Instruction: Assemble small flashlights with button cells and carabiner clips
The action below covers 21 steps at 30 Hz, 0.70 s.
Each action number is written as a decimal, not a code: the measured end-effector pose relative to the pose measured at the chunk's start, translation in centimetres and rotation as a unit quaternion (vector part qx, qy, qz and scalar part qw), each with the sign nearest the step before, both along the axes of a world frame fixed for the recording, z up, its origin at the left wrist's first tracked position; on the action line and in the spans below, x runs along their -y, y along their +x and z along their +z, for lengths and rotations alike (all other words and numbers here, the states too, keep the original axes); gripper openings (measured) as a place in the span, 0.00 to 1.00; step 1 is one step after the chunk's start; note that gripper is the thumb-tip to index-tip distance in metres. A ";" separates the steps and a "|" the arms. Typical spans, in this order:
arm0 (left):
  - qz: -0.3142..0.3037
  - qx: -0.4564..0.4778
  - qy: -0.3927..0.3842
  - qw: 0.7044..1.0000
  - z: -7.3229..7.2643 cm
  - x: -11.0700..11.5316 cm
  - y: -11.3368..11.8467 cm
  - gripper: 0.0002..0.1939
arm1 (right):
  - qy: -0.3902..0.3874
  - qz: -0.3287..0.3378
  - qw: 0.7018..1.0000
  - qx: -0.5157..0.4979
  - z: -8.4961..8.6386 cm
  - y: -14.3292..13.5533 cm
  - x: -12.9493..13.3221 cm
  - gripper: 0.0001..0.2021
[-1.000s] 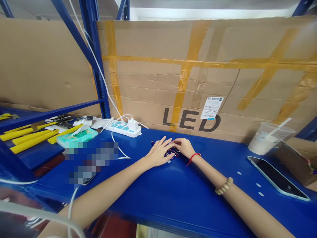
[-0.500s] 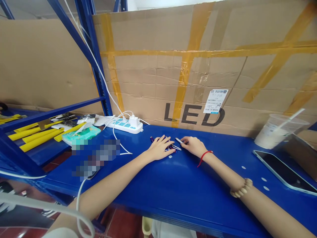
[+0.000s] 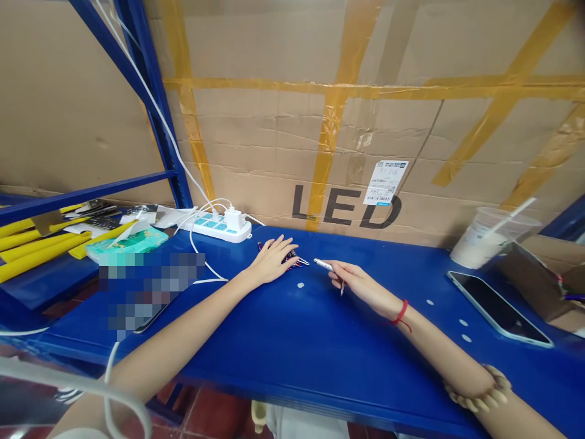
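Right hand pinches a slim silver rod; left hand lies spread

The right hand's thumb and fingers are closed on the rod, whose tip points left, toward the other hand. A thin shiny end pokes out beneath those fingers; whether it belongs to the same rod cannot be told. Just left of the grip, the left hand rests palm down with fingers fanned over a small bundle of dark, shiny sticks, mostly hidden beneath it. Both hands are over a blue tabletop, and a pale spot marks it between them, on the near side.

Behind the grip stands a taped cardboard sheet lettered LED. Well to the right of the grip lies a phone, with a plastic cup beyond it. Past the left hand, farther back, sits a white power strip.
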State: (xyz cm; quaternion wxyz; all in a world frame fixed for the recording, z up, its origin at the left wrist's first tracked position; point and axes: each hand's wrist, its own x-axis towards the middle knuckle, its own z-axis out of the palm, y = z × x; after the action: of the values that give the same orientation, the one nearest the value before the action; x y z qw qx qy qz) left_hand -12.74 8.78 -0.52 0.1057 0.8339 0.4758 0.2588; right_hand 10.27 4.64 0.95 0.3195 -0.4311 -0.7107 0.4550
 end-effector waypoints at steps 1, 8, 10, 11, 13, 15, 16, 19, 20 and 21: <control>0.002 0.038 -0.003 0.999 0.1 0.4 0.4 0.22 | 0.005 -0.005 1.000 0.008 0.0 -0.2 0.3 0.28; -0.082 0.392 -0.185 0.897 0.3 4.1 4.5 0.23 | 0.124 0.063 0.988 0.064 0.6 -1.3 2.0 0.22; -0.098 0.425 -0.207 0.876 0.0 4.4 4.9 0.23 | 0.144 0.079 0.984 0.070 0.6 -1.4 2.1 0.20; -0.098 0.434 -0.207 0.871 -0.1 4.4 4.9 0.23 | 0.148 0.082 0.983 0.073 0.6 -1.4 2.1 0.20; -0.088 0.450 -0.203 0.865 -0.1 4.3 4.7 0.23 | 0.153 0.080 0.982 0.081 0.4 -1.2 1.9 0.19; -0.072 0.465 -0.216 0.855 0.2 4.2 4.6 0.25 | 0.157 0.074 0.981 0.087 0.3 -1.0 1.7 0.18; -0.069 0.470 -0.230 0.849 0.3 4.2 4.6 0.25 | 0.157 0.072 0.981 0.088 0.2 -1.0 1.7 0.18; -0.081 0.472 -0.265 0.837 0.7 4.5 4.9 0.28 | 0.153 0.071 0.982 0.086 0.2 -0.9 1.6 0.17; -0.087 0.471 -0.268 0.836 0.7 4.5 5.0 0.28 | 0.153 0.070 0.982 0.084 0.2 -0.9 1.6 0.17; -0.093 0.471 -0.267 0.835 0.6 4.6 5.1 0.28 | 0.155 0.071 0.982 0.083 0.2 -0.9 1.6 0.17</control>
State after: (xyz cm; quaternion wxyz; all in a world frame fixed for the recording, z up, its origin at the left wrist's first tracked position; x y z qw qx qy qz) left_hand -7.65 4.14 0.11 0.5591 0.5910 0.3389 0.4725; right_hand 9.40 3.02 1.18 0.2893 -0.3615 -0.8252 0.3235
